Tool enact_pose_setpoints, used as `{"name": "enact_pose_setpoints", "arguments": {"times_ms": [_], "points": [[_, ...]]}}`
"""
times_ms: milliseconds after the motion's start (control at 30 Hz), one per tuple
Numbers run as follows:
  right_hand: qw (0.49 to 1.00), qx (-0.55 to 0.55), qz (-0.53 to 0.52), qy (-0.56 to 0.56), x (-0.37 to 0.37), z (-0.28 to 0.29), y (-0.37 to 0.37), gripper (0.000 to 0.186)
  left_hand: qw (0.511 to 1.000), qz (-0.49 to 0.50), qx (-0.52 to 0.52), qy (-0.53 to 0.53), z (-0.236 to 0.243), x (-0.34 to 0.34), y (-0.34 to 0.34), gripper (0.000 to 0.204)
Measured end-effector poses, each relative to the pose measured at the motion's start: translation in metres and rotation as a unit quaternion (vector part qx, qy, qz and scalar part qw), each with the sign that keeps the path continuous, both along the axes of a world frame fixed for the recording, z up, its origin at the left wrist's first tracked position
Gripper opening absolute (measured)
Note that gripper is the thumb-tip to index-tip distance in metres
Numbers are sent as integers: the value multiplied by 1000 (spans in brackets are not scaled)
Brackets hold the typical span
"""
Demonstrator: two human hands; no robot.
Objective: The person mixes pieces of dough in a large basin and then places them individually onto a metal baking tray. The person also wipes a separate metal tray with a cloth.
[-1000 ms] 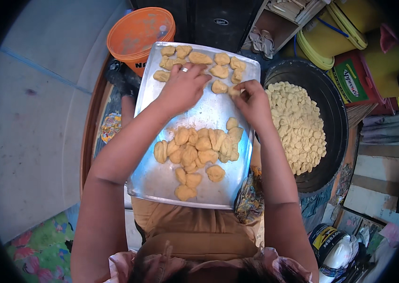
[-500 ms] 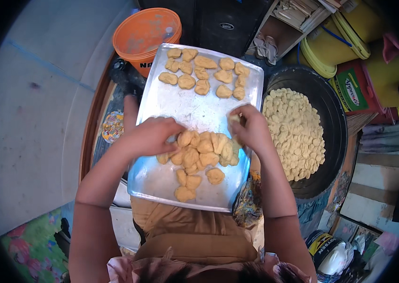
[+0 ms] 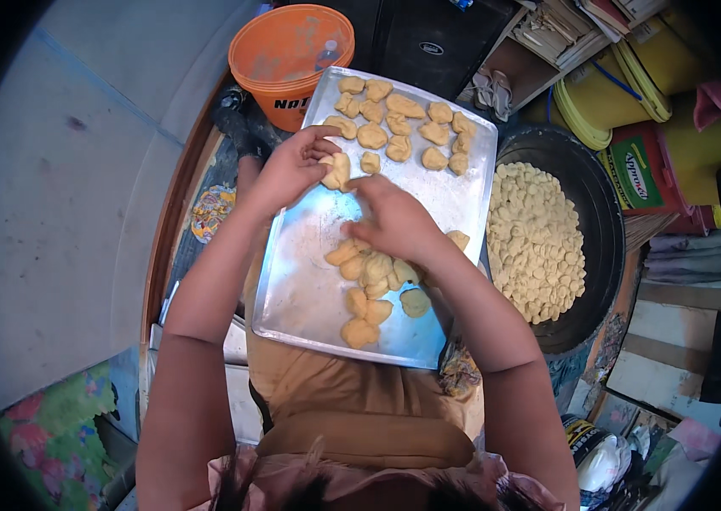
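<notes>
A silver baking tray [image 3: 301,289] rests over my lap, with rows of yellow dough lumps [image 3: 399,146] at its far end. A looser heap of dough pieces [image 3: 375,271] lies on its near half. My left hand [image 3: 296,169] is closed around a small clump of dough [image 3: 337,172] over the tray's left side, just nearer than the rows. Beside it, my right hand [image 3: 394,217] has its thumb and fingers apart, the fingertips close to that clump. My right hand and forearm partly hide the heap.
To the right stands a black tub [image 3: 603,247] full of small flattened dough pieces [image 3: 539,243]. An orange bucket [image 3: 292,51] is beyond the tray's far left corner, near a black speaker box [image 3: 428,51]. Yellow buckets [image 3: 590,94] are at the far right.
Both hands have moved farther up the tray, and my left hand has brought a dough clump near the rows. The near heap is smaller and more spread. The view has shifted slightly.
</notes>
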State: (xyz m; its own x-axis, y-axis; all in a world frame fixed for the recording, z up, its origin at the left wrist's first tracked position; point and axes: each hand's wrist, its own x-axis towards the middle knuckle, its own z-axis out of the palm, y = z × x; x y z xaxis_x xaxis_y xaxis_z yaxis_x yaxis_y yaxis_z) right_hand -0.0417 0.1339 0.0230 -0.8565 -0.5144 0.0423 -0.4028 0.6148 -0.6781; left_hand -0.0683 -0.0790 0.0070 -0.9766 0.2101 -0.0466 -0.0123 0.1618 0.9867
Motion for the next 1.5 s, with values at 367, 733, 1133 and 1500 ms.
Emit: {"name": "enact_pose_setpoints", "arguments": {"times_ms": [367, 733, 1133, 1500], "points": [[966, -213, -108, -96, -21, -13, 16, 34, 995, 43, 84, 21, -14, 10, -8, 46], [973, -5, -103, 208, -16, -28, 37, 24, 840, -18, -395, 372, -11, 11, -4, 33], [993, 69, 55, 84, 14, -7, 11, 27, 800, 51, -424, 421, -10, -6, 9, 23], [976, -95, -198, 7, -22, -8, 66, 20, 815, -44, -440, 375, -3, -11, 50, 25]]}}
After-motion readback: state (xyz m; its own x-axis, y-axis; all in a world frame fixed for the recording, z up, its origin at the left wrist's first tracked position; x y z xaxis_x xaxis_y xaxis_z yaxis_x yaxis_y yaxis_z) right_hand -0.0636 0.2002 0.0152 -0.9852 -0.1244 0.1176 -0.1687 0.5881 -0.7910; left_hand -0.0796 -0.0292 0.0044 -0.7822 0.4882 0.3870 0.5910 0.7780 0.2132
